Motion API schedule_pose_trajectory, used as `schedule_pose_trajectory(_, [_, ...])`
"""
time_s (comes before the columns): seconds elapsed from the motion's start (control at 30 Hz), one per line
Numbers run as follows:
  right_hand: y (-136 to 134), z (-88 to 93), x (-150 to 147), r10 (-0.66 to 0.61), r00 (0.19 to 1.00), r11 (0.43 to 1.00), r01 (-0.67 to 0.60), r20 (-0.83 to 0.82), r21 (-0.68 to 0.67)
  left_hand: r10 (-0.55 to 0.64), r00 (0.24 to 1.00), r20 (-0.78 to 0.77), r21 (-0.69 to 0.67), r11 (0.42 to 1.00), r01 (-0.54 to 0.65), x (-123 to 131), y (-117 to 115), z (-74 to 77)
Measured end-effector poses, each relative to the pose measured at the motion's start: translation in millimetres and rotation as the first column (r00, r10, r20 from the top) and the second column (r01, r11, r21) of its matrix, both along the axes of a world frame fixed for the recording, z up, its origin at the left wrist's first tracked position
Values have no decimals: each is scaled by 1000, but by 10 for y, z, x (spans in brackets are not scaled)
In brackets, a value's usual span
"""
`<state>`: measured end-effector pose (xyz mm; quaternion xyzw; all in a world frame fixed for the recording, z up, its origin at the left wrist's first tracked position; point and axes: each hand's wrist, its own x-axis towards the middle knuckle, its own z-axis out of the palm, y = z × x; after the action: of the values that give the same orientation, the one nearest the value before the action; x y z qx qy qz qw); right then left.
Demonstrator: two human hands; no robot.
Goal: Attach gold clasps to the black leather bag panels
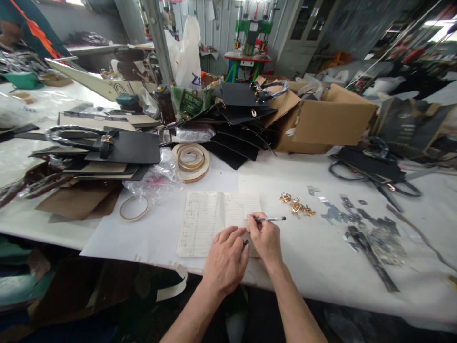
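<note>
- Black panels (pixel 132 145) with wrapped handles lie stacked at the far left, probably piled back there to leave the front of the counter (pixel 314 259) for handwork.
- A tape ring (pixel 122 209) lies flat on a white sheet (pixel 107 240), with thicker tape rolls (pixel 200 172) behind it; lying on their sides, they should not roll.
- The notebook (pixel 200 224) lies open in the middle, near the counter's front edge, likely set there so both hands reach it easily.
- The left hand (pixel 226 257) rests across the notebook's lower middle, presumably steadying the pages. Its fingers lie close together, thumb and forefinger pinched on a small dark piece (pixel 246 242), perhaps a pen cap.
- The pen (pixel 273 218) lies nearly level over the right-hand page, its black end pointing right.
- The right hand (pixel 266 240) has its fingers clamped on the pen close to its left end, a grip that suits writing; whether the tip touches paper cannot be told.
- Gold fittings (pixel 296 206) sit in a loose heap beyond the right hand. White counter shows between, giving some room to shift sideways.
- Metal plates (pixel 383 236) spread farther right, with a dark-handled tool (pixel 373 262) lying aslant beside them, its end toward the front edge; a wide rightward sweep could disturb them.
</note>
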<state>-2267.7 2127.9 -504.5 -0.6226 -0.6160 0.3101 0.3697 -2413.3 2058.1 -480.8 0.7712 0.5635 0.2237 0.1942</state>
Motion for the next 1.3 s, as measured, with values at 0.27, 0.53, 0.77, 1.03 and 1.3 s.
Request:
schedule_pose_trajectory(0.27, [-24,10,48,-83,959,993,56,-272,-105,88,967,238,-105,992,-65,-56,2,45])
schedule_pose_trajectory(0.53, [-571,353,107,0,819,1000,15,-574,22,638,138,757,-621,769,-151,77,92,234])
schedule_pose_trajectory(0.77, [-904,579,108,57,903,987,14,-426,162,753,-340,564,-760,634,145,281,45,517])
schedule_pose_trajectory(1.03, [-959,611,85,109,928,965,-12,-356,263,724,-250,642,-680,689,249,374,-145,630])
schedule_pose_trajectory(1.3, [-1187,503,360,12,707,948,-233,-707,-216,707,-38,707,-706,700,-106,247,-263,420])
